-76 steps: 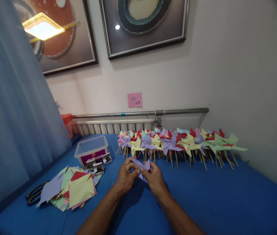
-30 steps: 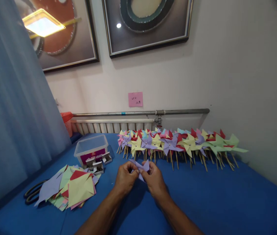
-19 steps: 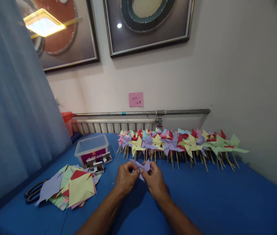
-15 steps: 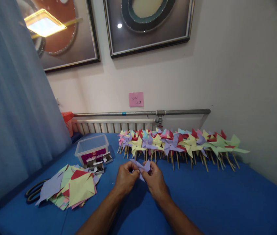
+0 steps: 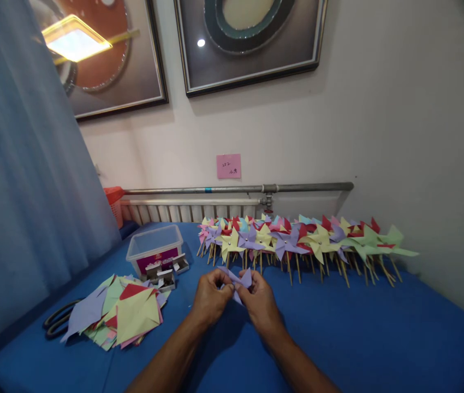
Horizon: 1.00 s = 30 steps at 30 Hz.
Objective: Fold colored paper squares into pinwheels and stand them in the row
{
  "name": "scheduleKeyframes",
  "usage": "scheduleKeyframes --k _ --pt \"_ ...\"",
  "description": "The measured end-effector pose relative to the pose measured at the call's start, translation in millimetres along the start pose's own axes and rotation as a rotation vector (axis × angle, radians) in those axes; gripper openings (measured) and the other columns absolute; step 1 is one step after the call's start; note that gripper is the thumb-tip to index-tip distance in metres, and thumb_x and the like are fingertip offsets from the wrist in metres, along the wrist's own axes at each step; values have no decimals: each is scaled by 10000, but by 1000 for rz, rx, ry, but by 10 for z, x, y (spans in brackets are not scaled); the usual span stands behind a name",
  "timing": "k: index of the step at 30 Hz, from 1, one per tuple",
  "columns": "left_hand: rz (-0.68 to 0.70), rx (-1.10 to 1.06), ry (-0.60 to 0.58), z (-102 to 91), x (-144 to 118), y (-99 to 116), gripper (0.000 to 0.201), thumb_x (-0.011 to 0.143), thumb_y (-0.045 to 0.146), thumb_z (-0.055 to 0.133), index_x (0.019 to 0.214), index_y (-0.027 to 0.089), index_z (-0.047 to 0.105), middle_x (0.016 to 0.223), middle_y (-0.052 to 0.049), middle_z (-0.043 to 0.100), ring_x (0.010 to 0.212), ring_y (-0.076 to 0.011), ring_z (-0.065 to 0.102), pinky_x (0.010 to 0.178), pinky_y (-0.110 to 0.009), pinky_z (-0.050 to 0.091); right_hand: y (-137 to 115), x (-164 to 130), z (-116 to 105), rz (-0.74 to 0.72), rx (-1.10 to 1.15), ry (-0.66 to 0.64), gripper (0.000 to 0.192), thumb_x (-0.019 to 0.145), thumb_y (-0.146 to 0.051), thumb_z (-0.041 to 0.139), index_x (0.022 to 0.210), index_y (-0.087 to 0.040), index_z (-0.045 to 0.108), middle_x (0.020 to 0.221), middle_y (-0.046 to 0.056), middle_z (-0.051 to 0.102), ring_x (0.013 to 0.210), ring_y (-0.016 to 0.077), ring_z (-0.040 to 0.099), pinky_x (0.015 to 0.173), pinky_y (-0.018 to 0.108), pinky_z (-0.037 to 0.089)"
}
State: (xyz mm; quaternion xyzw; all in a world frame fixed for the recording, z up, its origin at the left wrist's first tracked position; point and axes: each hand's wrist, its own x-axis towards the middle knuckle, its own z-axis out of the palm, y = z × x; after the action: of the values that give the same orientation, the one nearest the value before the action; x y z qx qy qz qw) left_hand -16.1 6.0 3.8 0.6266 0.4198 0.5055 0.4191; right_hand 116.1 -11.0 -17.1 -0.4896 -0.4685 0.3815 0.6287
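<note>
Purple paper pinwheel (image 5: 238, 279), pointy folded flaps, pinched btwn fingers of left hand (image 5: 209, 299) & right hand (image 5: 261, 303).

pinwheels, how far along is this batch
Done: a long row of finished pinwheels on sticks lies along the wall on the blue table. In hand: the left hand and right hand pinch a purple paper piece, partly folded, no stick on it. Left: a stack of cut paper squares beside the scissors, near a clear plastic box.
</note>
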Motion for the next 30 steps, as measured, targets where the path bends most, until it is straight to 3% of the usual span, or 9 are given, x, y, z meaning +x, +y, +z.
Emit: scheduleKeyframes --k 12,18,24,30 --pt "-12 -38 6 -14 16 -28 127 652 253 665 617 182 566 583 31 529 590 -113 450 594 -234 362 19 7 -24 -16 27 -41 284 692 -352 717 932 -237 618 721 -18 650 656 190 619 586 282 487" --pt "-17 -44 -8 -19 7 -20 122 651 255 688 651 172 599 586 32 545 568 -101 451 571 -224 353 37 47 -25 29 43 4 323 653 -346 740 926 -228 615 705 -16 655 624 193 616 578 291 489" --pt "-192 -270 79 -57 27 -3 239 616 349 740 722 164 634 595 23 576 528 -98 470 527 -225 338 85 71 -73 42 98 -21 363 675 -395 744 966 -223 612 728 -9 680 637 196 632 587 291 501" --pt "-300 -317 -89 -65 42 -76 284 533 341 813 626 147 628 553 2 588 494 -99 478 523 -239 347 118 66 -51 8 -7 -73 318 647 -344 747 912 -217 627 690 -29 647 597 172 587 567 278 466"
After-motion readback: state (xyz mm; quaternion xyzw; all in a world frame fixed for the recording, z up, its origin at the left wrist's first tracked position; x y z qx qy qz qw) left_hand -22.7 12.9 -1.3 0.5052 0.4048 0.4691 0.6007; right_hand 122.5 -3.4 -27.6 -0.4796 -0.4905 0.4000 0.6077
